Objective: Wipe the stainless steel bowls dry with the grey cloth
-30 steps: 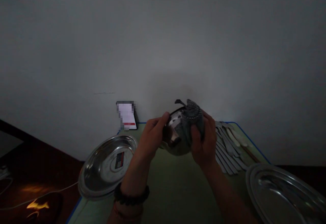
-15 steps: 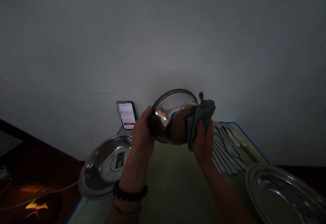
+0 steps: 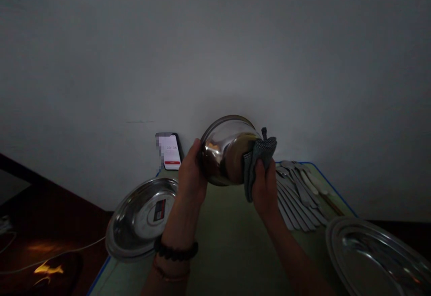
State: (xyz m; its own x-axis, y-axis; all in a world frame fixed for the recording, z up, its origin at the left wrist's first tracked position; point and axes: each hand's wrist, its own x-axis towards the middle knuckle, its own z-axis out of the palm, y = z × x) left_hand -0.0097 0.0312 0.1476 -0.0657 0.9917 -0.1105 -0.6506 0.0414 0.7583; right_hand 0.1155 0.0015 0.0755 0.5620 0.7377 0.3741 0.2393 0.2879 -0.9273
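I hold a shiny steel bowl [image 3: 222,150] up in front of the wall, tilted so its outer side faces me. My left hand [image 3: 191,174] grips its left rim with the fingers closed. My right hand [image 3: 264,188] is closed on a grey checked cloth [image 3: 257,156] and presses it against the bowl's right side. A dark bead bracelet circles my left wrist.
A green table [image 3: 229,242] with a blue edge lies below. An oval steel tray [image 3: 143,217] sits at its left, another steel tray [image 3: 373,255] at the right front. Several pieces of cutlery [image 3: 299,188] lie in a row at the right. A lit phone [image 3: 170,151] leans against the wall.
A second ago the bowl was low and wrapped in the cloth. I have lifted it and turned its outer side toward me. The cloth has since slid a little left over the bowl's side.
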